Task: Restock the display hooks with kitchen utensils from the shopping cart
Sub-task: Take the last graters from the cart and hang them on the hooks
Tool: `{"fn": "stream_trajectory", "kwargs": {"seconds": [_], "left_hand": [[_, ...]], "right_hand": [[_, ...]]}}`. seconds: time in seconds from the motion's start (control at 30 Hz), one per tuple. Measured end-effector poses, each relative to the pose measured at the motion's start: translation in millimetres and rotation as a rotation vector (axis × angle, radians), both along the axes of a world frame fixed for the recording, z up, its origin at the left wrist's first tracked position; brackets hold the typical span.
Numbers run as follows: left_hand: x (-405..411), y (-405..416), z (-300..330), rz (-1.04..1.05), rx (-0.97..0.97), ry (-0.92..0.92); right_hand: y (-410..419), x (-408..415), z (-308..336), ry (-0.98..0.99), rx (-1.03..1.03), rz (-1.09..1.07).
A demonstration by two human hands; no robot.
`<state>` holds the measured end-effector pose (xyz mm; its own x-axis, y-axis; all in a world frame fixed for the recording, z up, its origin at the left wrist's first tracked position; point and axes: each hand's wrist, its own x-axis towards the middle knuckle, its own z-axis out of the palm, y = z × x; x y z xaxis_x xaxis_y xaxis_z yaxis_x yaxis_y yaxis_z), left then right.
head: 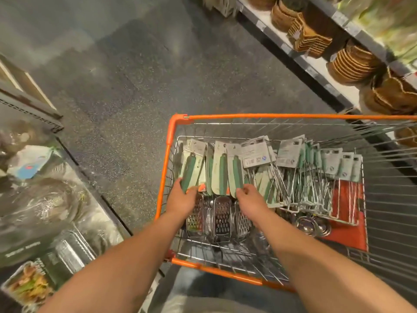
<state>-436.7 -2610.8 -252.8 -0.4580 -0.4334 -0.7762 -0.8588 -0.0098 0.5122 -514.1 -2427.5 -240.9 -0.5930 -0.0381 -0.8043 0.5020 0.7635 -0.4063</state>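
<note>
Your forearms reach down into the shopping cart (168, 154). Left hand (181, 201) curls round a green-handled grater (188, 171); right hand (250, 201) pinches another carded grater (237, 175). Both graters run lengthwise away from you, handles far, so lift straight up toward yourself.

We look down into a wire shopping cart (168, 159) with an orange rim, standing on a speckled grey floor. On its left side lie flat metal graters (222, 216) with green handles (189, 172) on pale backing cards, overlapping in a loose row, cards pointing away from us. To their right, a dense bunch of wire utensils (309, 188) with green grips and grey cards leans together. Near them, at the cart's near side, rest a few shiny metal spoons or ladles (312, 225), over a red sheet (347, 231).
</note>
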Motion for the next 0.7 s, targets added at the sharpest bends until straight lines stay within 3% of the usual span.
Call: {"fn": "stream_trajectory", "kwargs": {"seconds": [0.37,0.7], "left_hand": [[1,-3,-9,-0.141,-0.059,-0.092],[-16,5,-6,-0.076,-0.125,-0.051]], "right_hand": [[-18,-2,-19,-0.025,-0.015,-0.105],[-32,-6,-12,-0.012,-0.006,-0.093]]}}
